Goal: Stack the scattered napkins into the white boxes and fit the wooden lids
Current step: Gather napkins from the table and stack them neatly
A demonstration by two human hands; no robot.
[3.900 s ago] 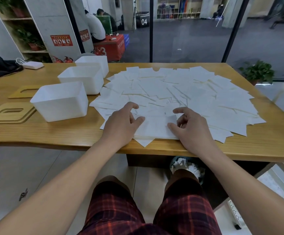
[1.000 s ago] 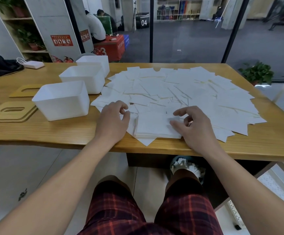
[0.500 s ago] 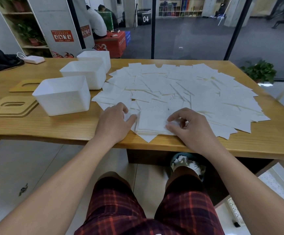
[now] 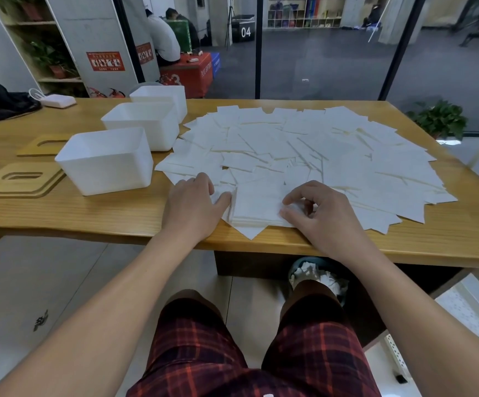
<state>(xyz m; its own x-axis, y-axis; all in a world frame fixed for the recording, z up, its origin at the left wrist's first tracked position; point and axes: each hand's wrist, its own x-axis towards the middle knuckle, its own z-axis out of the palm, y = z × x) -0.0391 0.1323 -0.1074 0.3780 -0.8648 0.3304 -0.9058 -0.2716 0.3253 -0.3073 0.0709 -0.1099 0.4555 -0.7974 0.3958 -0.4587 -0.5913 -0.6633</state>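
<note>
A small napkin stack (image 4: 257, 206) (near the table's front edge) sits between both hands — left hand (image 4: 191, 209) flat against its side, right hand (image 4: 322, 216) pinching its corner.

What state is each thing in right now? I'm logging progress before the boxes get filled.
Nearest white box: open, no lid, looks empty.
Middle white box: open, no lid.
Far white box: open, no lid.
Near wooden lid: flat on the table, unfitted.
Far wooden lid: flat, unfitted.
Scattered napkins: spread loose.
Small napkin stack: squared up between the hands.
Left hand: presses the stack's edge.
Right hand: pinches the stack's corner.
</note>
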